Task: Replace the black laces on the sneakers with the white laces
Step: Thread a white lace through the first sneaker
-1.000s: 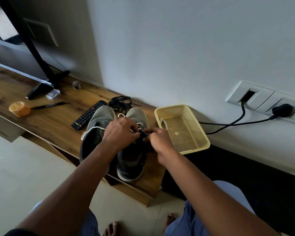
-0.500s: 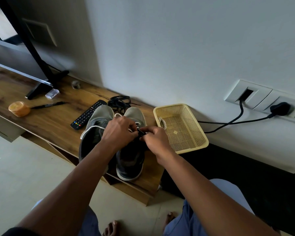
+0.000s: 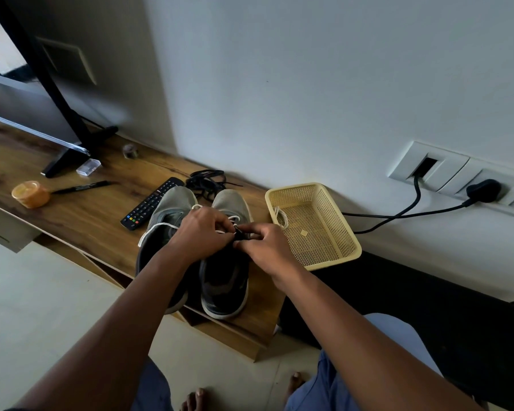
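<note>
Two grey sneakers stand side by side on the wooden shelf (image 3: 80, 215), toes toward the wall: the left sneaker (image 3: 163, 221) and the right sneaker (image 3: 224, 280). A white lace (image 3: 155, 231) trails over the left sneaker and runs across to the right one. My left hand (image 3: 201, 232) and my right hand (image 3: 264, 244) meet over the right sneaker's eyelets, fingers curled and pinching the lace there. A heap of black laces (image 3: 205, 180) lies behind the toes. Another white lace (image 3: 280, 216) sits in the yellow basket (image 3: 333, 259).
A TV remote (image 3: 150, 204) lies left of the sneakers. Further left are a black pen (image 3: 80, 187), an orange lidded tub (image 3: 30, 194) and a TV stand foot (image 3: 69, 152). A black cable (image 3: 398, 215) runs from the wall sockets (image 3: 457, 173). My knees and bare feet are below.
Both hands stay over the right sneaker; my right hand has shifted slightly left, closer against my left hand. Shoes and laces lie as before.
</note>
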Demonstrator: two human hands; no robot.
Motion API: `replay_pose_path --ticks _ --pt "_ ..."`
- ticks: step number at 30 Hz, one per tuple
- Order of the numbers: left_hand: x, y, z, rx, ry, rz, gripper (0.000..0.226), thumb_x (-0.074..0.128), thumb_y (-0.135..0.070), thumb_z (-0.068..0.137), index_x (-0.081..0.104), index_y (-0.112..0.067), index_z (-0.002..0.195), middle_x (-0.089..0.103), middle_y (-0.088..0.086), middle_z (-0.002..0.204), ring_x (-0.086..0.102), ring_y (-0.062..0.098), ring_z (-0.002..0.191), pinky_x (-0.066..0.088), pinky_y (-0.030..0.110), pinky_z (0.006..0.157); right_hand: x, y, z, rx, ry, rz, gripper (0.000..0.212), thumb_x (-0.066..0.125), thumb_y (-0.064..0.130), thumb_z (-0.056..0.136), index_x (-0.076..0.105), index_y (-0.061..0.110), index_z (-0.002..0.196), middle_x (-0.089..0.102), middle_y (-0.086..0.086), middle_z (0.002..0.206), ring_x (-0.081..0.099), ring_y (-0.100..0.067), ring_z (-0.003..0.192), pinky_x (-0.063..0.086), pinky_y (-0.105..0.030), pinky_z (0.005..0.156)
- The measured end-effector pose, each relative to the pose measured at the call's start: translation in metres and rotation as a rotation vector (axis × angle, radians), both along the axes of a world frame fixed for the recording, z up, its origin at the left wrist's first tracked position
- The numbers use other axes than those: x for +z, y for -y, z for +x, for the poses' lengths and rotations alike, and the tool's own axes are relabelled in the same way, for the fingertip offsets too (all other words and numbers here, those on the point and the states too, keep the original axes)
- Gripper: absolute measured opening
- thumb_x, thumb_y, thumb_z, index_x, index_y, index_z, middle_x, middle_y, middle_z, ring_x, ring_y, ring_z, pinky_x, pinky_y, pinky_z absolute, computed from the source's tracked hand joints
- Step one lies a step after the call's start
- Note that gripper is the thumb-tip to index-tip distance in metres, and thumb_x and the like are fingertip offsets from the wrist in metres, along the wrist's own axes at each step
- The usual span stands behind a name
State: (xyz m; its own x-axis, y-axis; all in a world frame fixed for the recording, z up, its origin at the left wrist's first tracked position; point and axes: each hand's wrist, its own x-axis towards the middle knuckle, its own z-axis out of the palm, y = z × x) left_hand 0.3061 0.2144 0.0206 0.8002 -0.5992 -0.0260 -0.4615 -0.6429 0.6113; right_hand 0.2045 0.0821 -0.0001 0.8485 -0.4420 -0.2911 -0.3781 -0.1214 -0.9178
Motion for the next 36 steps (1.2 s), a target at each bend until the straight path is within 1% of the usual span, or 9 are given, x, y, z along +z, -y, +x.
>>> replay_pose_path --ticks 4,7,11,14,22,26,28,31,36 --pt "0.003 -0.001 0.0 0.008 -0.006 -0.01 0.008 0.083 -0.018 0.082 0.083 -0.025 0.086 0.069 -0.013 0.079 0.064 0.006 0.08 0.045 0.021 0.07 -0.002 0.003 0.0 -0.003 -0.001 0.019 0.038 0.083 0.026 0.068 0.081 0.031 0.105 0.08 0.005 0.098 0.075 -0.012 0.095 0.063 -0.042 0.092" --pt "0.001 0.001 -0.002 0.033 0.019 -0.02 0.008 0.083 -0.019 0.082 0.084 -0.024 0.088 0.072 -0.01 0.083 0.063 0.008 0.082 0.043 0.022 0.07 -0.003 0.005 0.0 -0.025 -0.01 0.009 0.032 0.085 0.026 0.07 0.077 0.032 0.1 0.077 0.001 0.097 0.075 -0.014 0.092 0.064 -0.043 0.087" --pt "0.001 0.003 -0.006 0.074 0.037 -0.013 0.007 0.083 -0.018 0.085 0.084 -0.021 0.091 0.051 -0.023 0.076 0.054 0.008 0.083 0.042 0.024 0.076 -0.003 0.005 0.0 -0.021 -0.014 -0.004 0.033 0.084 0.022 0.072 0.076 0.031 0.102 0.077 0.0 0.096 0.075 -0.015 0.09 0.064 -0.045 0.086" --pt "-0.003 0.005 -0.005 0.091 0.056 0.015 0.009 0.082 -0.02 0.086 0.084 -0.021 0.094 0.046 -0.022 0.077 0.054 0.012 0.087 0.042 0.026 0.08 -0.002 0.005 0.0 -0.007 -0.021 -0.018 0.033 0.081 0.02 0.071 0.075 0.031 0.102 0.077 0.0 0.094 0.075 -0.015 0.088 0.065 -0.045 0.084" --pt "-0.011 0.007 -0.003 0.116 0.041 0.015 0.008 0.08 -0.027 0.086 0.084 -0.027 0.093 0.075 0.001 0.097 0.066 0.019 0.098 0.047 0.028 0.081 -0.002 0.004 0.0 0.017 -0.02 -0.059 0.036 0.075 0.033 0.063 0.073 0.034 0.099 0.077 0.003 0.091 0.074 -0.014 0.086 0.065 -0.045 0.082" --pt "-0.011 0.009 -0.005 0.121 0.042 0.007 0.008 0.081 -0.026 0.085 0.084 -0.026 0.092 0.077 0.002 0.097 0.068 0.021 0.099 0.053 0.032 0.085 -0.003 0.002 0.001 0.015 -0.009 -0.118 0.041 0.072 0.036 0.061 0.073 0.033 0.102 0.076 0.006 0.095 0.073 -0.013 0.09 0.064 -0.042 0.083" --pt "-0.01 0.009 -0.006 0.124 0.033 0.003 0.007 0.081 -0.026 0.084 0.084 -0.027 0.09 0.078 0.0 0.096 0.069 0.021 0.099 0.054 0.034 0.086 -0.003 0.002 0.002 0.028 -0.002 -0.136 0.04 0.075 0.034 0.066 0.074 0.032 0.106 0.076 0.007 0.098 0.072 -0.012 0.093 0.063 -0.039 0.084" --pt "-0.012 0.011 -0.008 0.16 0.043 -0.003 0.006 0.082 -0.026 0.083 0.083 -0.028 0.088 0.077 -0.002 0.095 0.068 0.021 0.099 0.048 0.029 0.081 -0.002 0.002 0.003 0.045 0.005 -0.146 0.032 0.079 0.027 0.079 0.075 0.03 0.11 0.075 0.007 0.101 0.071 -0.01 0.095 0.062 -0.033 0.083" --pt "-0.011 0.015 -0.009 0.184 0.044 -0.002 0.006 0.082 -0.024 0.083 0.083 -0.028 0.087 0.077 -0.004 0.096 0.067 0.019 0.098 0.045 0.028 0.079 0.0 0.003 0.002 0.029 -0.009 -0.023 0.029 0.076 0.037 0.075 0.078 0.029 0.103 0.077 0.008 0.098 0.073 -0.01 0.095 0.062 -0.04 0.091"
